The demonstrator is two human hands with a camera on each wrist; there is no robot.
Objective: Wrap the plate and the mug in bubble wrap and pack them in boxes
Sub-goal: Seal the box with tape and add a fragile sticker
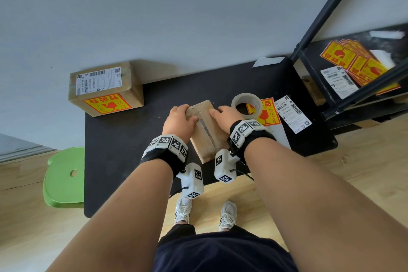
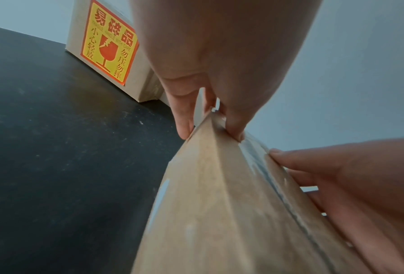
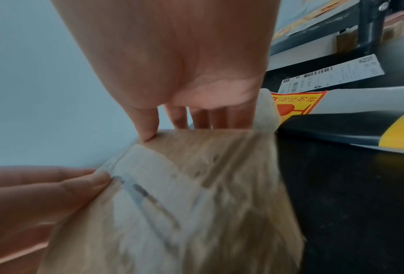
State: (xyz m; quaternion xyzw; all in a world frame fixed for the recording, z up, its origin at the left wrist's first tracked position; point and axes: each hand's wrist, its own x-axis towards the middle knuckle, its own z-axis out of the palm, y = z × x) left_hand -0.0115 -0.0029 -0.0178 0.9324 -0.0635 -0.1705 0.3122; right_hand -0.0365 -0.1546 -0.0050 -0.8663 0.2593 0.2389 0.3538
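A small brown box (image 1: 206, 130) sits in the middle of the black table (image 1: 123, 139). The left hand (image 1: 180, 122) lies on the box's left side, fingers bent over the far edge and thumb flat on top by the seam. The right hand (image 1: 227, 117) grips the right side of the box the same way, thumb on top, fingers curled down over the far edge. There is clear tape along the seam (it looks shiny). Just right of the box stands a tape roll (image 1: 246, 104), touching a yellow sticker (image 1: 268, 115), with a white label (image 1: 292, 113) beside that. Far left of the box sits a bigger sealed box (image 1: 106, 88) with its own sticker.
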